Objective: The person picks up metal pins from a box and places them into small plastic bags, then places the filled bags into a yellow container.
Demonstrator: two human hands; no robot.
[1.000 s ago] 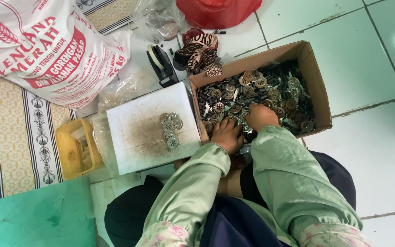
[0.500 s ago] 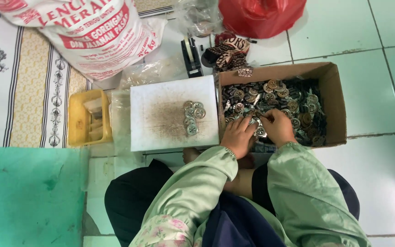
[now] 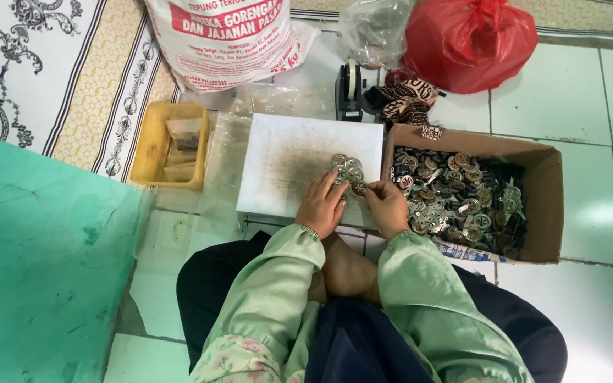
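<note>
Metal discs (image 3: 347,170), white board's (image 3: 285,170) right edge: likely small, stiff, light; left hand (image 3: 323,206) and right hand (image 3: 386,206) pinch one disc's rim.

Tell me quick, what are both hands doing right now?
Left hand: fingers bent over the small round pieces on the white board, touching them.
Right hand: pinching one round piece.
</note>
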